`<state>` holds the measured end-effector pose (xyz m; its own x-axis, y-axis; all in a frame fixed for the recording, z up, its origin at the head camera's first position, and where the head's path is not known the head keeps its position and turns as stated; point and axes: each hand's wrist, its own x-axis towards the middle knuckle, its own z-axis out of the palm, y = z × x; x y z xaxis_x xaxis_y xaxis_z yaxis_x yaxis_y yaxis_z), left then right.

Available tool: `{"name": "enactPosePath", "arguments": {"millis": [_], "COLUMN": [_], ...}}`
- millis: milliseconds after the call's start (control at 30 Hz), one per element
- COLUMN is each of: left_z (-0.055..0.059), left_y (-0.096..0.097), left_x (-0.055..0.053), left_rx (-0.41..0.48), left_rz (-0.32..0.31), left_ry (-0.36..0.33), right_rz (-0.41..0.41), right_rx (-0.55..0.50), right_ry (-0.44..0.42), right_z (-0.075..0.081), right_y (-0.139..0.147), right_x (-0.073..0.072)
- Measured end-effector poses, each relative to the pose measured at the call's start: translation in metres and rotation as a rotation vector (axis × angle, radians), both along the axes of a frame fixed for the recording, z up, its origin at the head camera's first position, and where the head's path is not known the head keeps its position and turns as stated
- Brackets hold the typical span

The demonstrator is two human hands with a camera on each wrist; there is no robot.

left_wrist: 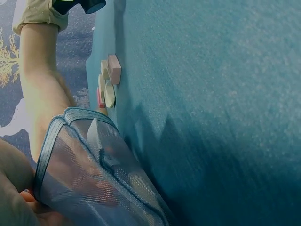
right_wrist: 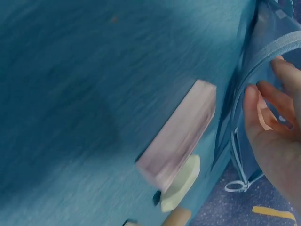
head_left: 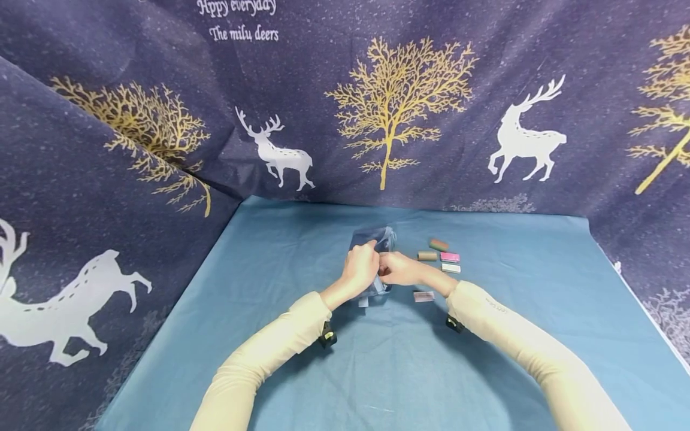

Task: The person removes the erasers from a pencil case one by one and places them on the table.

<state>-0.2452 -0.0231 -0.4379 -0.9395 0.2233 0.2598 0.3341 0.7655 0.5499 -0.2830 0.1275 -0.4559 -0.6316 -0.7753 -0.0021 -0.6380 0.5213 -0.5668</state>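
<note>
A blue mesh zipper pouch (head_left: 361,237) lies on the cloth under both hands. My left hand (head_left: 360,268) grips its edge; in the left wrist view the fingers of that hand (left_wrist: 16,188) curl at the zipper rim. My right hand (head_left: 400,268) reaches into the pouch's mouth. Through the mesh (left_wrist: 80,165) part of the right hand shows. In the right wrist view the right hand (right_wrist: 277,127) has loosely bent fingers inside the unzipped opening, and I see nothing held between them. A zipper pull (right_wrist: 235,186) hangs at the opening's corner.
Right of the pouch lie several small blocks: a pale pink one (head_left: 423,296) nearest, then a white one (head_left: 451,268), a bright pink one (head_left: 450,257), a tan one (head_left: 427,256) and a red-and-green one (head_left: 439,245). A patterned dark curtain (head_left: 431,197) borders the blue cloth (head_left: 334,389).
</note>
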Motion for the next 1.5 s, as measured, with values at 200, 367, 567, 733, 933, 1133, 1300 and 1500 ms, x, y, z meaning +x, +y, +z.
{"name": "enactPosePath", "arguments": {"millis": [200, 367, 567, 733, 933, 1133, 1300, 1500], "left_z": [0.0, 0.002, 0.001, 0.0, 0.004, 0.007, 0.005, 0.003], "left_y": [0.0, 0.0, 0.0, 0.001, 0.001, 0.001, 0.001, -0.001], "left_x": [0.0, 0.001, 0.0, 0.0, 0.0, 0.0, -0.001, 0.0], "left_rx": [0.034, 0.035, 0.041, 0.03, 0.02, 0.023, 0.028, 0.038], "left_rz": [0.002, 0.011, 0.011, 0.032, 0.036, 0.036, 0.021, 0.016], "left_ry": [-0.025, -0.044, -0.045, -0.041, -0.04, -0.064, -0.056, -0.055], "right_rz": [0.037, 0.044, 0.018, 0.005, 0.03, 0.001, -0.005, 0.005], "right_rx": [-0.016, -0.011, 0.0, 0.008, -0.009, 0.05, 0.06, 0.034], "right_ry": [-0.078, -0.073, -0.093, -0.062, 0.006, -0.049, -0.02, 0.083], "right_z": [-0.002, -0.004, -0.003, -0.005, -0.008, -0.007, -0.01, -0.014], "right_y": [-0.006, -0.008, -0.011, -0.012, -0.013, -0.014, -0.014, -0.015], "right_x": [0.003, 0.004, 0.007, 0.007, 0.004, 0.004, 0.003, 0.002]}}
